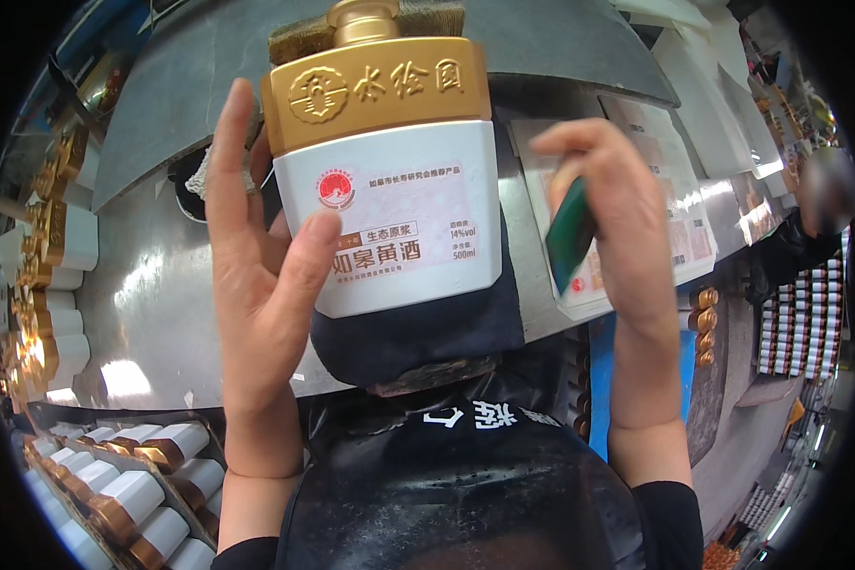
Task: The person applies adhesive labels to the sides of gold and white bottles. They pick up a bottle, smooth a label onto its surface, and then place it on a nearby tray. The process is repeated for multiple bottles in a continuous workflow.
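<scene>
A white bottle (399,199) with a raised gold shoulder and cap lies face up in front of me, a printed label on its white face. Dark cloth (418,332) lies under its lower end. My left hand (261,256) grips the bottle's left side, its thumb over the label's edge and its index finger stretched upward. Some of its other fingers are hidden behind the bottle's edge. To the right of the bottle, my right hand (622,204) holds a flat green scraper (570,233), slightly blurred, apart from the bottle.
Printed label sheets (674,223) lie stacked beyond my right hand. A small dark bowl with white material (195,180) is partly behind my left hand. Similar bottles (142,494) fill crates at lower left, and more stand along the far left. Another person (812,228) is at the right.
</scene>
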A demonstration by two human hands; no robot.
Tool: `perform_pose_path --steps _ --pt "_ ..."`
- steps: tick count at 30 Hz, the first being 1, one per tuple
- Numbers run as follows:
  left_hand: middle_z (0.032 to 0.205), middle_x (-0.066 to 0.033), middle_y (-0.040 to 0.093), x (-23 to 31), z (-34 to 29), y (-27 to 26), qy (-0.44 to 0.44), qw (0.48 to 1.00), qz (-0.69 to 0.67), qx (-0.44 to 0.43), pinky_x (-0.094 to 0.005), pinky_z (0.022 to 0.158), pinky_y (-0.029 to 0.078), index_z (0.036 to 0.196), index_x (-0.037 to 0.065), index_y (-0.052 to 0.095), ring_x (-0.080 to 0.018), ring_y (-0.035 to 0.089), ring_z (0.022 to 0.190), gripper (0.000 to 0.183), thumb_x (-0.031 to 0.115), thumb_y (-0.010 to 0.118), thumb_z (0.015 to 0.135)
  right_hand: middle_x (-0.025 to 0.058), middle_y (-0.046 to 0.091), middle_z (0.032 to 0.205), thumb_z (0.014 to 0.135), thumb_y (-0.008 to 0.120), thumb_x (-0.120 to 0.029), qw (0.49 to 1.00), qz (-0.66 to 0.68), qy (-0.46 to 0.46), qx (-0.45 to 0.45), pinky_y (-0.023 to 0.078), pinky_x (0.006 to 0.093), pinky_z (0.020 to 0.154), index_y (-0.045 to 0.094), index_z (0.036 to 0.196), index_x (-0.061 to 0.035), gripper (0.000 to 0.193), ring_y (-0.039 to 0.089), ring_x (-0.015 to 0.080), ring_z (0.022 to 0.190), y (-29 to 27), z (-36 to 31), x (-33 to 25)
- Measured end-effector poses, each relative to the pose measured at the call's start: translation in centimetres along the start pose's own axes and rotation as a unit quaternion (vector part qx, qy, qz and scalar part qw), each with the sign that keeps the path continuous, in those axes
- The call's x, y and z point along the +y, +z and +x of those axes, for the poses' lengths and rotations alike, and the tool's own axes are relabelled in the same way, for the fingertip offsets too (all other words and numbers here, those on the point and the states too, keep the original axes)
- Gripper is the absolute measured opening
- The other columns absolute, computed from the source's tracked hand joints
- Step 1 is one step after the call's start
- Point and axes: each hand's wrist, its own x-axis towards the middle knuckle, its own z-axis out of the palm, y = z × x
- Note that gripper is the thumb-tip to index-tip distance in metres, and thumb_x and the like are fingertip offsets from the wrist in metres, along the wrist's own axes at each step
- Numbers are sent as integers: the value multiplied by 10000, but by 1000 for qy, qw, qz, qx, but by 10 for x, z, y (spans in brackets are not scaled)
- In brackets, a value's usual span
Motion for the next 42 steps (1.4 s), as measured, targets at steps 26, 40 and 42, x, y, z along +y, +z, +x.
perform_pose_path --steps 26,40,42 --pt "1471 -187 361 3 -4 2 -40 999 4 -8 -374 1089 331 1519 21 185 -261 429 1307 817 223 627 862 17 642 816 933 639 -267 968 199 147 -29 461 209 685 587 1156 20 368 591 69 755 -8 2 19" --pt "1486 -166 339 9 -7 4 -69 997 -30 -18 -369 1077 369 1522 40 183 -256 454 1295 883 160 689 808 35 632 868 874 681 -71 993 60 98 -18 486 218 728 559 906 -2 144 591 57 821 31 -51 -1" --pt "1484 -170 340 8 -7 3 -66 997 -22 -20 -371 1076 373 1521 41 187 -258 454 1296 882 175 689 807 32 629 868 876 678 -70 994 56 96 -19 483 216 723 559 906 -3 140 588 55 817 31 -51 -2"
